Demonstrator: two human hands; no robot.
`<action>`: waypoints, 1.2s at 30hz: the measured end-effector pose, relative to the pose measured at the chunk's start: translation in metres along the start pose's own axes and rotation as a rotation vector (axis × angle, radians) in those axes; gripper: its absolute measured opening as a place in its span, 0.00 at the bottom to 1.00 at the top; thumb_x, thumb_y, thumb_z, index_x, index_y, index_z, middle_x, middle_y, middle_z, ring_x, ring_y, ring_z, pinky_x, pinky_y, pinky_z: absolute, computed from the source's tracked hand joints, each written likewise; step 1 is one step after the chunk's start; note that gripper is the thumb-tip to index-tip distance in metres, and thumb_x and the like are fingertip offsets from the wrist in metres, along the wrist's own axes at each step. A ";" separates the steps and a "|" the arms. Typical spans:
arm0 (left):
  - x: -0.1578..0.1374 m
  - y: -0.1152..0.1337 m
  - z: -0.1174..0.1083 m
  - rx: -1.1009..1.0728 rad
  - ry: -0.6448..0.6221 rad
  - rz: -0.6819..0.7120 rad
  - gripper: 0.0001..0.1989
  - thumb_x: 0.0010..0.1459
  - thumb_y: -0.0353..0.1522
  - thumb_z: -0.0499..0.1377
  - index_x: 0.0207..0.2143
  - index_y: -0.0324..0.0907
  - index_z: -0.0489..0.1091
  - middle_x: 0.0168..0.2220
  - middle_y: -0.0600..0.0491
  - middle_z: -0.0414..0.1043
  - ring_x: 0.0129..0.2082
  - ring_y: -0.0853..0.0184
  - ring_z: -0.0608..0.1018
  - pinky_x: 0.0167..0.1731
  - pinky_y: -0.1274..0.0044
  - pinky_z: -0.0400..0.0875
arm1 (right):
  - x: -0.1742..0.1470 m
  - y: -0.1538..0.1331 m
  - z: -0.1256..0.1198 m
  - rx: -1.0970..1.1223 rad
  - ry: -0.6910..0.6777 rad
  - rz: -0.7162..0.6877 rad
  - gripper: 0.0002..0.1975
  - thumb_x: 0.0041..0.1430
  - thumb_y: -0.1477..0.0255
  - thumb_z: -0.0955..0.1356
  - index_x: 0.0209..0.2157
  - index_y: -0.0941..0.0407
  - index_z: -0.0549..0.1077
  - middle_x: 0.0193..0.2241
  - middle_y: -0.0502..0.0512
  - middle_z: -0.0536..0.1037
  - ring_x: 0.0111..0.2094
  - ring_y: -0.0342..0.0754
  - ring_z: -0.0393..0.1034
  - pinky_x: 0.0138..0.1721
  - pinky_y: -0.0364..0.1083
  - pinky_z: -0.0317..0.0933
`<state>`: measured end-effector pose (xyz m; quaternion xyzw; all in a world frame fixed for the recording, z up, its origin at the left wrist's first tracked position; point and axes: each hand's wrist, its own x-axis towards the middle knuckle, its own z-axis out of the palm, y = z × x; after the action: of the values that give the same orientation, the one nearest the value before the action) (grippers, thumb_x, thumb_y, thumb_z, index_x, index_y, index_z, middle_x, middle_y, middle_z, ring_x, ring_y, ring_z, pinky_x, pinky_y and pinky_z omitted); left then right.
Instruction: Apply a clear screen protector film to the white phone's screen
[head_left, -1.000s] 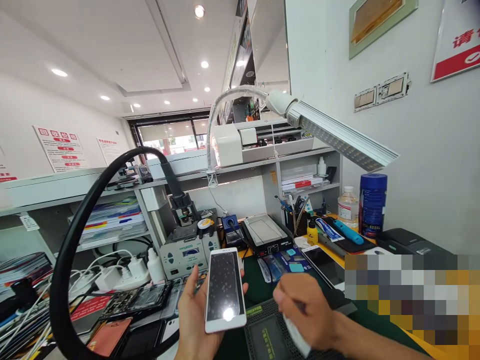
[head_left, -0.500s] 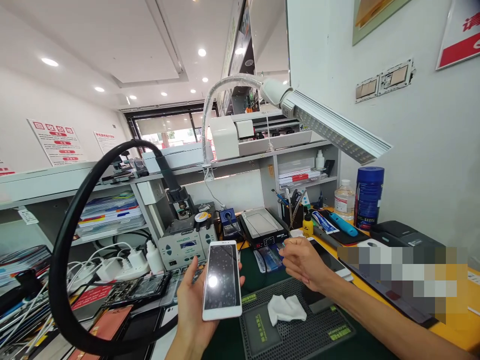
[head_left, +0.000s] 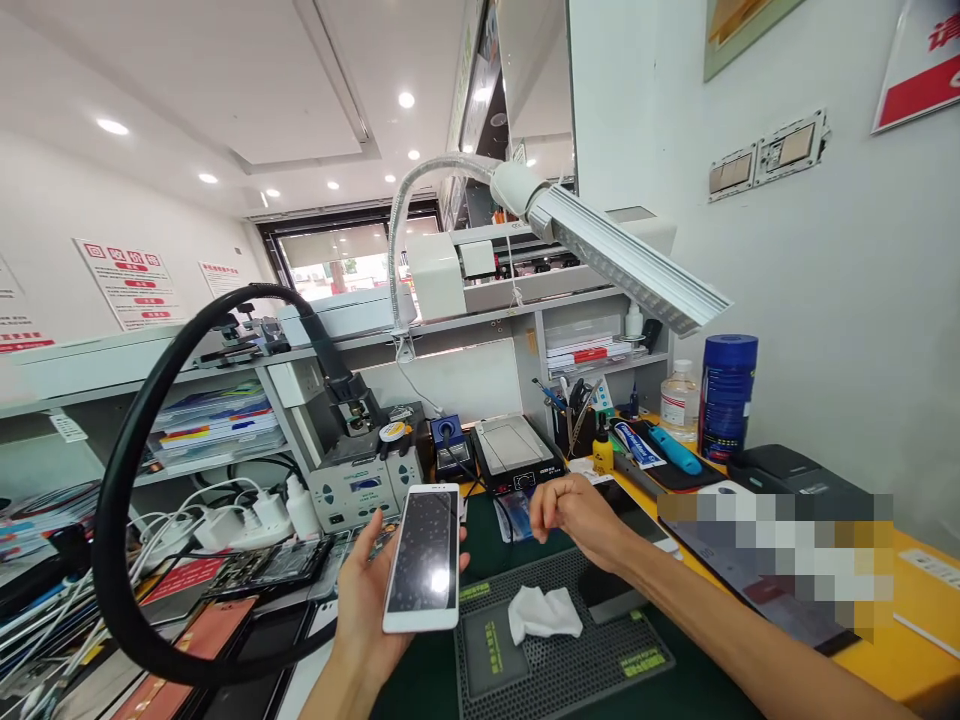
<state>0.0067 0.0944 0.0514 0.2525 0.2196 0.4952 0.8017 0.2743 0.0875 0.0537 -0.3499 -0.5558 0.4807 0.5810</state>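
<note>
"Where's the white smartphone (head_left: 422, 558)?"

"On your left hand (head_left: 361, 590), beside the left edge of the perforated mat (head_left: 570, 680), fingertips past one side, thumb clear of the other."

"The risk?"

"Slick, speckled glass could slide if that loose cradle tilts. Your right hand (head_left: 574, 512) curls near the mat's far edge; whether it pinches anything, I can't tell. A crumpled white wipe (head_left: 544, 614) lies inside the mat's edges."

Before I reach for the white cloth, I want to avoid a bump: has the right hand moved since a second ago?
Yes, forward: the right hand, over the perforated mat before, now appears beyond its far edge.
</note>
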 end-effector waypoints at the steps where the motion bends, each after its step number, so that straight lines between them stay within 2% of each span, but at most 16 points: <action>1: -0.001 0.000 0.000 -0.003 -0.002 0.000 0.35 0.67 0.44 0.57 0.68 0.33 0.55 0.57 0.29 0.72 0.53 0.40 0.78 0.53 0.50 0.70 | 0.001 0.004 -0.003 -0.059 -0.003 -0.010 0.10 0.49 0.77 0.66 0.16 0.56 0.68 0.22 0.51 0.72 0.23 0.44 0.66 0.24 0.44 0.64; 2: -0.001 -0.001 0.001 0.003 -0.006 -0.004 0.35 0.67 0.45 0.57 0.68 0.33 0.56 0.56 0.30 0.73 0.53 0.40 0.78 0.53 0.50 0.71 | 0.003 0.009 -0.006 -0.120 -0.003 -0.018 0.13 0.56 0.74 0.67 0.18 0.57 0.69 0.22 0.50 0.72 0.22 0.43 0.66 0.24 0.43 0.63; 4: -0.003 -0.001 0.002 0.034 -0.027 -0.021 0.35 0.67 0.46 0.56 0.67 0.30 0.57 0.54 0.29 0.74 0.50 0.41 0.80 0.51 0.53 0.73 | 0.006 0.019 -0.012 -0.250 0.002 -0.030 0.12 0.66 0.68 0.68 0.30 0.59 0.75 0.27 0.49 0.76 0.24 0.42 0.68 0.26 0.42 0.66; 6: -0.005 -0.002 0.005 0.067 -0.055 -0.052 0.36 0.67 0.46 0.55 0.65 0.27 0.59 0.52 0.28 0.76 0.47 0.41 0.82 0.48 0.56 0.75 | 0.008 0.027 -0.018 -0.381 0.010 -0.042 0.12 0.68 0.64 0.69 0.43 0.58 0.75 0.38 0.52 0.78 0.32 0.44 0.73 0.32 0.45 0.70; 8: -0.006 -0.003 0.008 0.074 -0.062 -0.085 0.35 0.68 0.46 0.55 0.65 0.26 0.60 0.49 0.29 0.77 0.45 0.42 0.82 0.46 0.58 0.76 | 0.009 0.032 -0.023 -0.506 0.016 -0.059 0.13 0.67 0.65 0.69 0.49 0.57 0.75 0.47 0.56 0.78 0.39 0.48 0.75 0.37 0.48 0.72; 14: -0.018 -0.010 0.025 0.054 -0.044 -0.168 0.27 0.67 0.42 0.56 0.61 0.33 0.65 0.44 0.37 0.81 0.44 0.45 0.83 0.49 0.57 0.73 | 0.011 0.040 -0.032 -0.816 0.040 -0.142 0.14 0.68 0.65 0.69 0.51 0.56 0.74 0.50 0.57 0.76 0.44 0.52 0.75 0.44 0.53 0.72; 20: -0.045 -0.045 0.053 0.038 -0.105 -0.326 0.28 0.65 0.46 0.55 0.53 0.30 0.71 0.41 0.34 0.80 0.41 0.43 0.83 0.47 0.57 0.72 | 0.016 0.048 -0.036 -0.970 0.102 -0.207 0.15 0.68 0.65 0.69 0.53 0.56 0.73 0.52 0.58 0.75 0.46 0.53 0.74 0.46 0.55 0.72; 24: -0.049 -0.062 0.065 0.037 -0.023 -0.326 0.25 0.63 0.47 0.58 0.50 0.35 0.72 0.36 0.39 0.80 0.37 0.46 0.83 0.42 0.61 0.73 | 0.017 0.052 -0.039 -1.006 0.107 -0.228 0.15 0.68 0.65 0.68 0.53 0.56 0.73 0.51 0.57 0.76 0.46 0.52 0.75 0.45 0.54 0.72; 27: -0.046 -0.066 0.067 0.117 0.057 -0.359 0.22 0.62 0.47 0.60 0.46 0.36 0.71 0.33 0.42 0.79 0.34 0.50 0.82 0.39 0.65 0.74 | 0.018 0.050 -0.043 -1.009 0.093 -0.247 0.15 0.68 0.65 0.69 0.53 0.56 0.73 0.51 0.57 0.76 0.45 0.52 0.75 0.45 0.54 0.72; 31: -0.040 -0.067 0.064 0.202 0.093 -0.358 0.18 0.62 0.44 0.60 0.42 0.36 0.70 0.31 0.45 0.78 0.30 0.56 0.81 0.35 0.70 0.73 | 0.020 0.048 -0.048 -0.995 0.087 -0.285 0.15 0.68 0.65 0.69 0.53 0.56 0.73 0.51 0.57 0.76 0.45 0.52 0.75 0.44 0.53 0.72; 34: -0.037 -0.059 0.056 0.296 0.158 -0.359 0.19 0.63 0.43 0.59 0.41 0.34 0.69 0.27 0.46 0.75 0.25 0.60 0.78 0.30 0.74 0.72 | 0.020 0.048 -0.050 -0.982 0.103 -0.327 0.15 0.68 0.65 0.69 0.53 0.56 0.73 0.51 0.58 0.76 0.45 0.52 0.75 0.44 0.54 0.73; 36: -0.037 -0.048 0.051 0.356 0.179 -0.358 0.22 0.62 0.45 0.59 0.43 0.32 0.68 0.27 0.44 0.75 0.26 0.57 0.79 0.30 0.72 0.72 | 0.020 0.047 -0.050 -0.973 0.125 -0.366 0.15 0.68 0.65 0.69 0.52 0.56 0.73 0.50 0.57 0.76 0.44 0.51 0.75 0.43 0.53 0.73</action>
<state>0.0553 0.0330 0.0646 0.3021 0.4146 0.3194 0.7968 0.3138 0.1260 0.0091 -0.5045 -0.7312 0.0357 0.4577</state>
